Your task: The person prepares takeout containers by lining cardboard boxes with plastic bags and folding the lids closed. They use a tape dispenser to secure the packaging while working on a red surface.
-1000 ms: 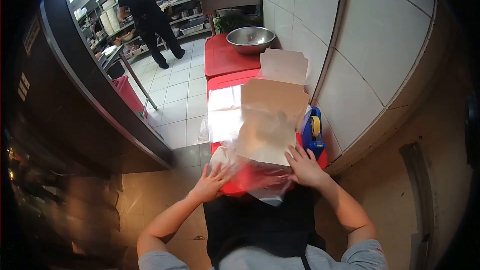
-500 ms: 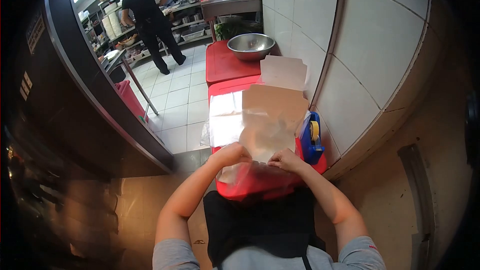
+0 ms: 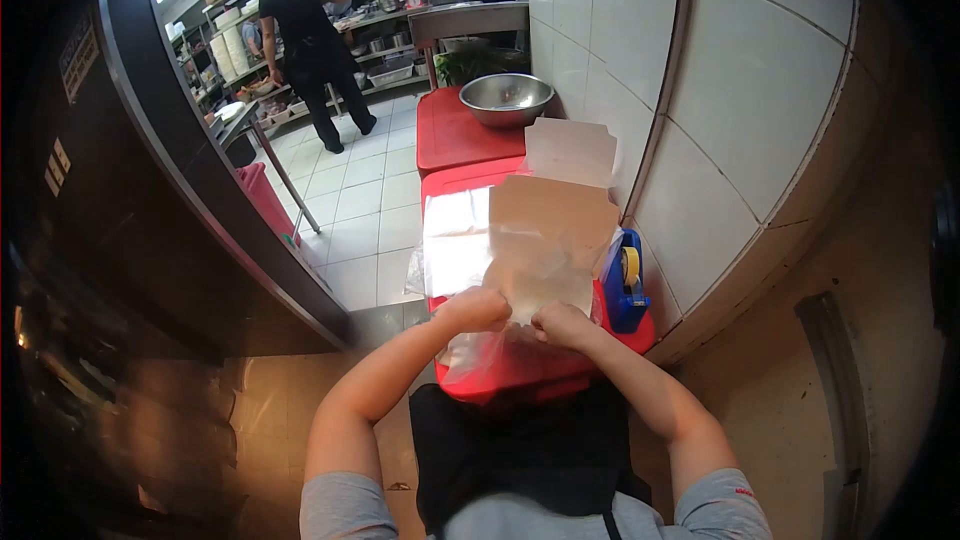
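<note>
Okay, just went from open palms to a two-handed pinch on the plastic.

Got left hand [image 3: 474, 310] and right hand [image 3: 565, 325] in close together, both with fingers curled and seemingly pinching clear plastic film [image 3: 482, 355] at the near side; can't make out the exact fingertip hold, though. So, apparently held at two spots now instead of pressed flat. Partly over brown cardboard [image 3: 552, 202] and partly over the red lid [image 3: 468, 180]. Also on there: white paper [image 3: 456, 230] to the left, blue tape dispenser [image 3: 628, 308] to the right.
</note>
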`<state>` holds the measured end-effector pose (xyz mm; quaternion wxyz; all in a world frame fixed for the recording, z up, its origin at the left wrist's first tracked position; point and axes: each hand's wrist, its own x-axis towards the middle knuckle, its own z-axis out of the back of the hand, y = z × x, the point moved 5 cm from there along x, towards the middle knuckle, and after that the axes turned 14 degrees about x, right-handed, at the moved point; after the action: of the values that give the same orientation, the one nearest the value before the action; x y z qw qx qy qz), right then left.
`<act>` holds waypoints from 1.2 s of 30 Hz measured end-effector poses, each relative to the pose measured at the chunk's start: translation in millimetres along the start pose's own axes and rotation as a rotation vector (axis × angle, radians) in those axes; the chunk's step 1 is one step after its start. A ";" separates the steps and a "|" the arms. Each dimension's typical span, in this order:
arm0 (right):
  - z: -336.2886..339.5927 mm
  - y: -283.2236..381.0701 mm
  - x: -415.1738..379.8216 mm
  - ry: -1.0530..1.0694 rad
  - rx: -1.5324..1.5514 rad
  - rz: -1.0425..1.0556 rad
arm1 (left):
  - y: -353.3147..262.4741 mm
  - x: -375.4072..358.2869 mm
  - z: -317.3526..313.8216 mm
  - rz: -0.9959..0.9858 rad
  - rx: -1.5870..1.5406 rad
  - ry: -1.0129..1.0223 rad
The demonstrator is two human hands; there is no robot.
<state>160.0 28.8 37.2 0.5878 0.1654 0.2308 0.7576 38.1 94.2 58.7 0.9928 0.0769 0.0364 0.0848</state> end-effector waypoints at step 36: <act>44.0 5.7 -130.4 -0.516 -0.173 0.130 | -87.5 12.3 141.1 -0.599 -1.391 -0.426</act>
<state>211.4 -91.5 79.9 0.5891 0.3165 -0.0030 0.7435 76.5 -9.5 183.1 0.7791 -0.5607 -0.1970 -0.1997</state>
